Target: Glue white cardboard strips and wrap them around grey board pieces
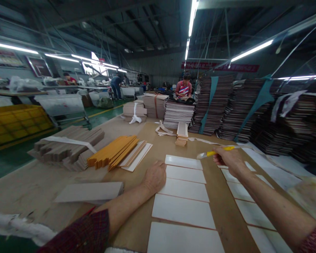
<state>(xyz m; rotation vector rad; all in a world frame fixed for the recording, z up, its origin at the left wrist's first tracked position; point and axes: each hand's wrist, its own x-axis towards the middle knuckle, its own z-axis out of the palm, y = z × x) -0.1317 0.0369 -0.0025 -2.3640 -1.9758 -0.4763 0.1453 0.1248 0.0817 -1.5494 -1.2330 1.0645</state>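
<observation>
On the brown surface (222, 200), glossy white cards (185, 189) lie in two columns, a bare strip between. Over the far card the right hand (228, 160) keeps its grip pinched on a yellow-handled brush (213, 153); the left hand (155, 176), loosely curled, rests at the column's left edge.

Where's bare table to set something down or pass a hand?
Free: brown strip between left panel column and right panel column; tabletop between grey board and cardboard bundle. Crowded: far edge, dark stacks. Left hand rests at the left column's edge; right hand holds the brush.
</observation>
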